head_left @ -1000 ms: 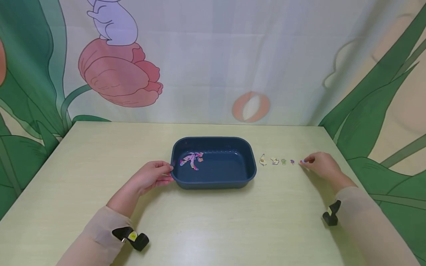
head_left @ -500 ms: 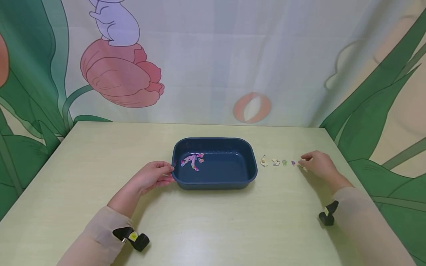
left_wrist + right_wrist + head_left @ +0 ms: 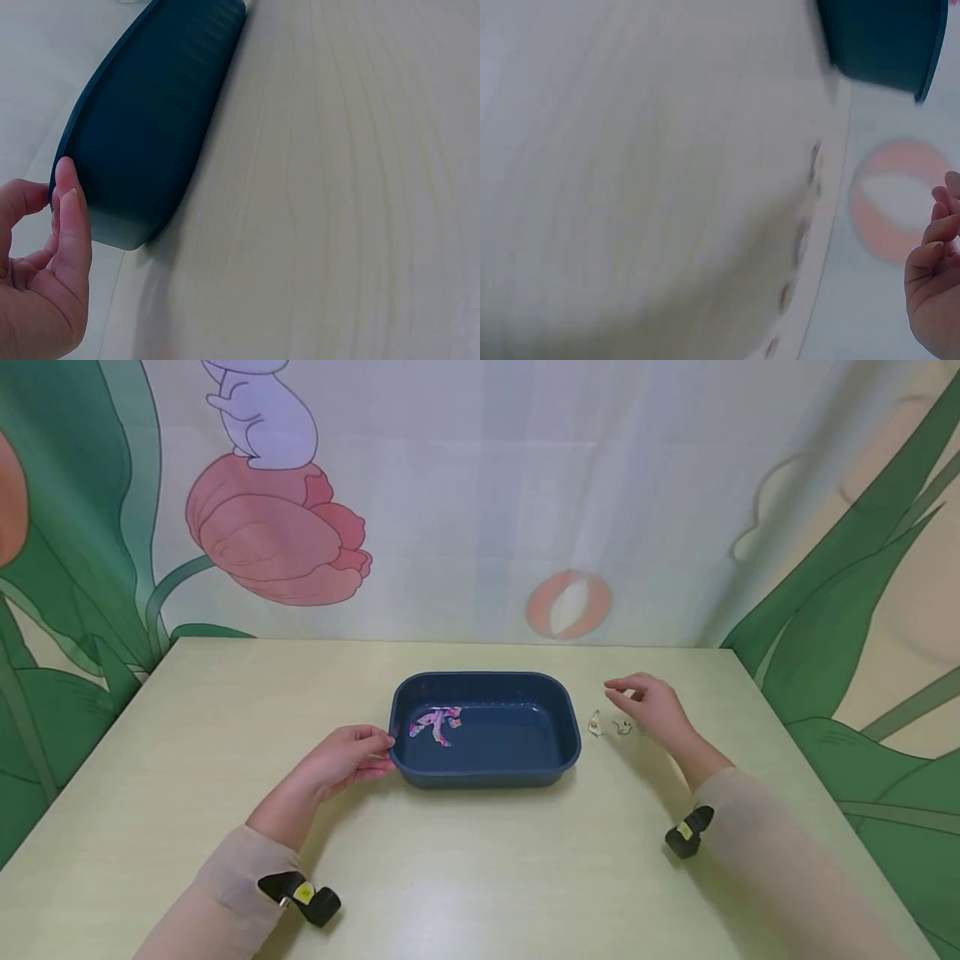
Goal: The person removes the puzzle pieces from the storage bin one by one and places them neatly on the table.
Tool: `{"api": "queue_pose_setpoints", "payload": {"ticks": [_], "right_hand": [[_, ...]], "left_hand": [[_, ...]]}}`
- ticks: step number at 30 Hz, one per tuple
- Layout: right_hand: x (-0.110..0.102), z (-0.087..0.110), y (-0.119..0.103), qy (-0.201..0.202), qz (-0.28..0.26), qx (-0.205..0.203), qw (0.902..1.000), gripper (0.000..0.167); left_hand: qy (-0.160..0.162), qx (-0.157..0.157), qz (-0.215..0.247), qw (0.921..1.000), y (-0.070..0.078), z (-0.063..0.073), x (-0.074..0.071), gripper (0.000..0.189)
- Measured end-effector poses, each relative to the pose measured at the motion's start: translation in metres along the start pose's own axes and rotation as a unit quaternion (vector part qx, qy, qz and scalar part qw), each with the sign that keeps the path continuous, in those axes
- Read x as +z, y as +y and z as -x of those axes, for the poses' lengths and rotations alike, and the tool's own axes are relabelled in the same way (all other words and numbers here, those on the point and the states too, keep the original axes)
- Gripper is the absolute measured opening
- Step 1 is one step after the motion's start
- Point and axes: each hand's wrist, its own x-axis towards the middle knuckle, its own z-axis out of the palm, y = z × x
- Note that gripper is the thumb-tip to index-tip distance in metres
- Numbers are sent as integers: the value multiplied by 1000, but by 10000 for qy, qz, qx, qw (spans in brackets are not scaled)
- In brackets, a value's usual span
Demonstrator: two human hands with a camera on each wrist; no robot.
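My left hand (image 3: 347,758) holds the left rim of a dark blue rectangular tray (image 3: 480,779), its thumb on the edge and other fingers along the outer wall. Inside, toward the left, lie shiny pink-and-purple cut-out pieces (image 3: 437,723). My right hand (image 3: 654,706) is over the table just right of the tray, thumb and forefinger a little apart with nothing visible between them. Below it runs a row of small flat pieces: a whitish one (image 3: 596,723) nearest the tray, and another pale one (image 3: 622,727). The right hand and wrist cover the rest of the row.
The tray stands on a pale wood-grain table (image 3: 480,868). A printed cloth (image 3: 450,510) with a rabbit and flowers hangs behind the table. Cameras are strapped at both wrists, over light sleeves.
My right hand has left the far right end of the row and moved left, up toward the tray. My left hand has stayed on the tray's rim.
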Motion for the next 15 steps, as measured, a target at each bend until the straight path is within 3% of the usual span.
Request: {"api": "queue_pose_setpoints", "payload": {"ticks": [8,15], "right_hand": [[41,-9,-51,-195,-802,-1039,9912,26],[76,-15,-87,-702,-934,-1394,9833,24]], "left_hand": [[24,15,50,10000,0,-1,0,32],[4,-21,49,10000,0,0,0,31]]}}
